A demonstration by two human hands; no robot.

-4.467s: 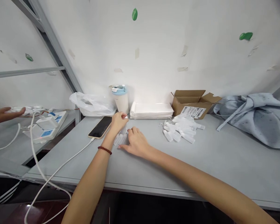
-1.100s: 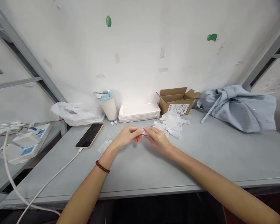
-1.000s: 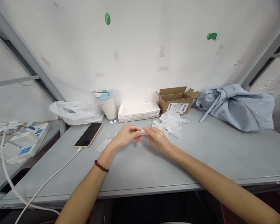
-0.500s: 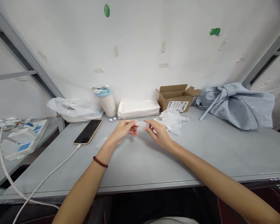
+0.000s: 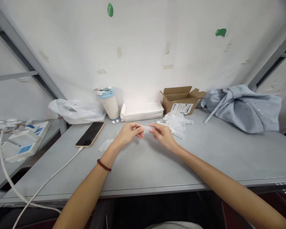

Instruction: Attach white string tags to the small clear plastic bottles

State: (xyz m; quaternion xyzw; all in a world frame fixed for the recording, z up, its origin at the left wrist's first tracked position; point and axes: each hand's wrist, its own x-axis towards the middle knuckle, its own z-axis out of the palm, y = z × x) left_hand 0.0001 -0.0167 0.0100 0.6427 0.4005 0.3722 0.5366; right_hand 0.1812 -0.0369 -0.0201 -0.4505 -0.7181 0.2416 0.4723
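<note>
Just on the near side of the white stack (image 5: 142, 112), the person has both hands around one small translucent piece (image 5: 148, 127), which bridges the short gap between them. The left hand (image 5: 131, 132) has thumb and fingertips closed together on one end; the right hand (image 5: 162, 135) pinches the other end the same way. I can't make out its finer shape from here, as the fingers cover much of it.

To the right of the stack, and nearer the person, there's a loose heap of frosted pieces (image 5: 176, 122) on the grey desk (image 5: 162, 171), and behind that heap an uncovered cardboard box (image 5: 180, 100) with a printed label. A tied blue-grey cloth bag (image 5: 243, 109) slumps farther right of the stack.

Left of the stack, a blue-lidded tumbler (image 5: 110, 106) stands close by, with two little white bits (image 5: 115, 122) near its foot. Farther left and nearer the person than the stack, I see a dark-screened phone (image 5: 90, 134) plugged into a white cable (image 5: 47, 180).
</note>
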